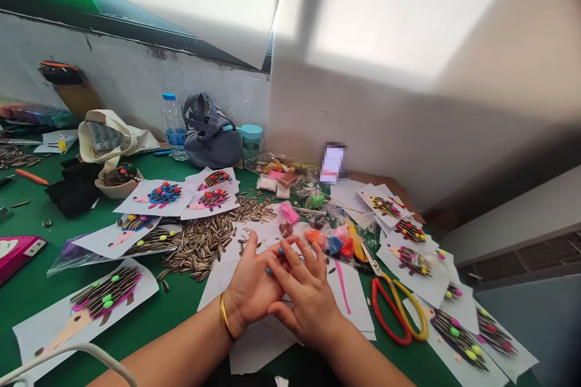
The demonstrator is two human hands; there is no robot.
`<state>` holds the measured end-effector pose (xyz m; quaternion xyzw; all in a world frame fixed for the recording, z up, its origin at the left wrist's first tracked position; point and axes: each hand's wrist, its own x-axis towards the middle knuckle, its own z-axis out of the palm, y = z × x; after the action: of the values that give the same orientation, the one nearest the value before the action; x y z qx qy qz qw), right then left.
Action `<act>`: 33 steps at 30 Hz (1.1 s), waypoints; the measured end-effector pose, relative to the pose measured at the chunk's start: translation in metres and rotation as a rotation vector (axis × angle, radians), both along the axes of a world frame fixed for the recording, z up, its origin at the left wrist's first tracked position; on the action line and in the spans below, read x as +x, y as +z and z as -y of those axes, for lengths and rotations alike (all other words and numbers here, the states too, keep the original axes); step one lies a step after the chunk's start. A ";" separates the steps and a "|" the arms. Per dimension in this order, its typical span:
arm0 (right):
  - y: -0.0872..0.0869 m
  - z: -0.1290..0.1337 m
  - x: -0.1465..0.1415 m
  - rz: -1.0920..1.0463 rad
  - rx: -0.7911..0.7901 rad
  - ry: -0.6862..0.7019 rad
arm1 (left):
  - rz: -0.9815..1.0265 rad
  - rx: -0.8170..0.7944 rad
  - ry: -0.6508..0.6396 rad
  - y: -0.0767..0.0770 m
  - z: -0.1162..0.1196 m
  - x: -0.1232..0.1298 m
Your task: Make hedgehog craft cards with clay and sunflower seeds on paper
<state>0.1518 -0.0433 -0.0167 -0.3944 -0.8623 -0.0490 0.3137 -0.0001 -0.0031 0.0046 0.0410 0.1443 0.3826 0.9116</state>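
My left hand (252,284) is turned palm up with its fingers stretched out, a gold bangle (227,316) at its wrist. It holds small bits of blue clay (269,269) on its fingers. My right hand (308,293) lies across those fingers, its own fingers spread and partly hiding the clay. Beneath both hands are white paper sheets (267,354), one with a pink clay strip (341,287). A heap of striped sunflower seeds (200,245) is left of the hands. Orange clay (315,237) and other colours in plastic wrap lie just beyond the fingertips.
Red-and-yellow scissors (393,308) lie to the right. Hedgehog pictures of seeds and clay stand in groups on the left (86,314) and right (458,338). At the back are a water bottle (175,133), a grey bag (213,145) and a phone (333,163). A white cable (91,351) crosses the lower left.
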 end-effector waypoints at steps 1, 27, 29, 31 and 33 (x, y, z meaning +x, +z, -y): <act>0.000 0.000 0.000 0.005 -0.002 0.012 | 0.002 -0.002 0.015 0.000 0.000 0.000; -0.001 0.000 -0.003 0.007 -0.015 0.058 | -0.067 -0.015 0.043 0.001 -0.004 -0.004; -0.002 0.000 -0.002 0.003 -0.016 0.055 | -0.071 -0.005 0.071 0.002 -0.004 -0.004; -0.001 0.000 -0.002 0.001 -0.014 0.092 | -0.067 0.003 0.071 0.001 -0.004 -0.004; 0.000 0.001 -0.003 0.000 -0.016 0.111 | -0.065 -0.003 0.041 0.000 -0.004 -0.004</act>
<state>0.1484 -0.0440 -0.0169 -0.3485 -0.8832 -0.0247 0.3129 -0.0045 0.0007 0.0041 0.0490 0.1753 0.3995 0.8985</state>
